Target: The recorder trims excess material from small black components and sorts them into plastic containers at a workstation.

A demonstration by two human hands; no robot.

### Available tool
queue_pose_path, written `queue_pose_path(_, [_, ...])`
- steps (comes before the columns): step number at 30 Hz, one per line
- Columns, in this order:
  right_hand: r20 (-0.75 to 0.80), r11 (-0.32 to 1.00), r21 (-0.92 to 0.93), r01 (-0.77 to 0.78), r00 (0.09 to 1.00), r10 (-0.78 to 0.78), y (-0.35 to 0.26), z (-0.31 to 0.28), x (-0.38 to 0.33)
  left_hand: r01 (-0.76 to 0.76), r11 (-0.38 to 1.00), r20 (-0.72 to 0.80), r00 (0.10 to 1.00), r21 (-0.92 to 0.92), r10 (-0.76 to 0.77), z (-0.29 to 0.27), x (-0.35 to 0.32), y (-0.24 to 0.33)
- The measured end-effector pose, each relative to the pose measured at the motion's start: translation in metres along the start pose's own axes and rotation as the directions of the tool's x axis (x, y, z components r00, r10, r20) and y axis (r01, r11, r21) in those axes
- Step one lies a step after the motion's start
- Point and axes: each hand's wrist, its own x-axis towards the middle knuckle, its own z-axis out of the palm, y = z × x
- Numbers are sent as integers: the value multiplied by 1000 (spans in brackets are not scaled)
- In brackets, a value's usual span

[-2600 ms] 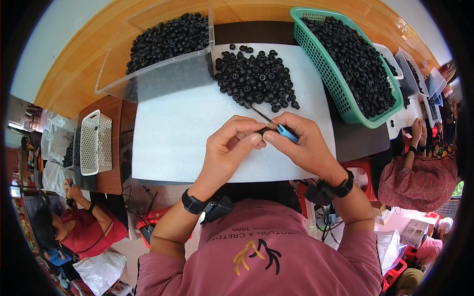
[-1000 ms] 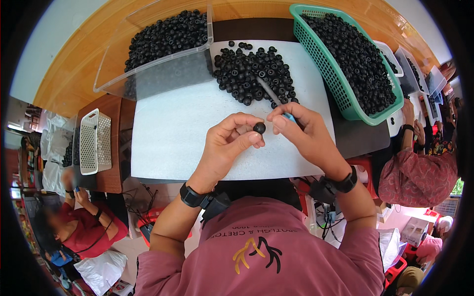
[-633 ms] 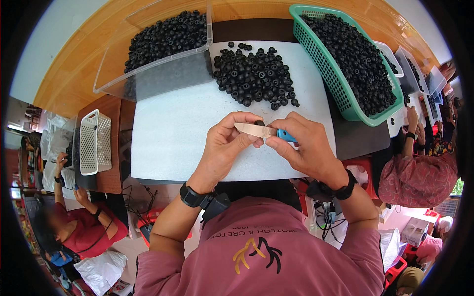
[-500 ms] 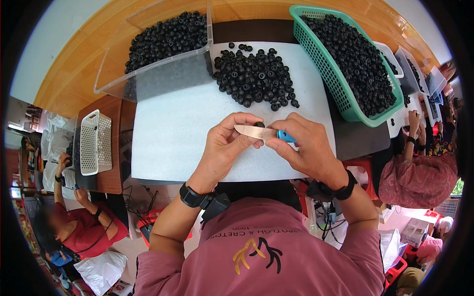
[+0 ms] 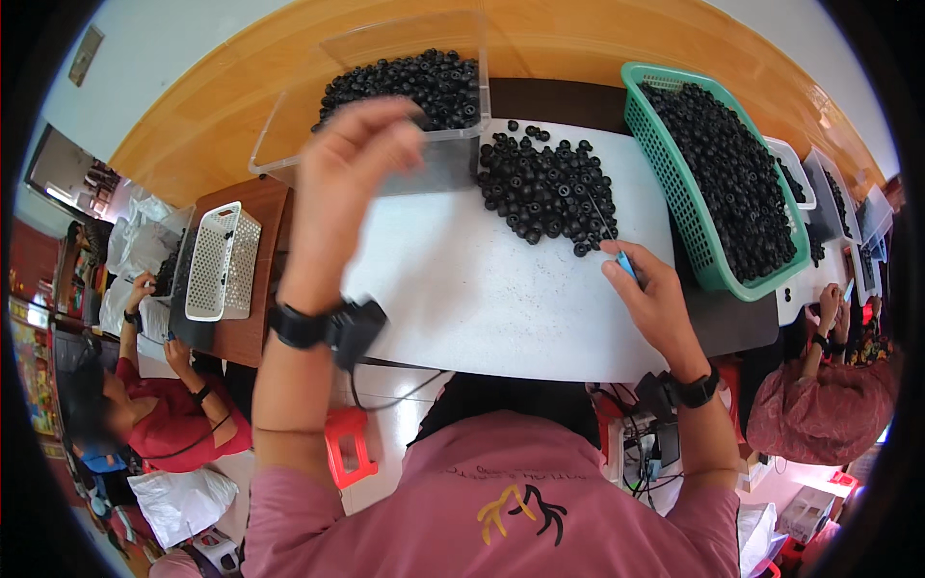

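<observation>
My left hand is raised at the near side of a clear plastic bin. Its fingers are smeared by motion; a dark blur lies at the fingertips, and I cannot tell whether they grip it. My right hand is closed around the blue handle of a small knife. The thin blade points away from me and slightly left, over the near right edge of a pile of small round black pieces, several with a ring-like hole. The pile lies on a white foam sheet. More such pieces sit in the bin.
A green basket full of black pieces stands at the right. On the left, a white perforated basket rests on a brown table. Other people work at both sides, one in a red shirt. A red stool stands below the table's edge.
My hands have parted. The left, which held a black piece against the blade, has gone up and left to the bin; the right has moved right with the knife. The view has shifted.
</observation>
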Motion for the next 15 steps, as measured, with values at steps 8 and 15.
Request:
queue_pose_path(8, [137,897,403,-184,981,140,11,3,1,-110,907,249,969,406,6,36,-18,-22])
queue_pose_path(15, [228,886,401,-233,962,150,14,4,-3,-191,684,380,915,704,-136,88,-27,-74])
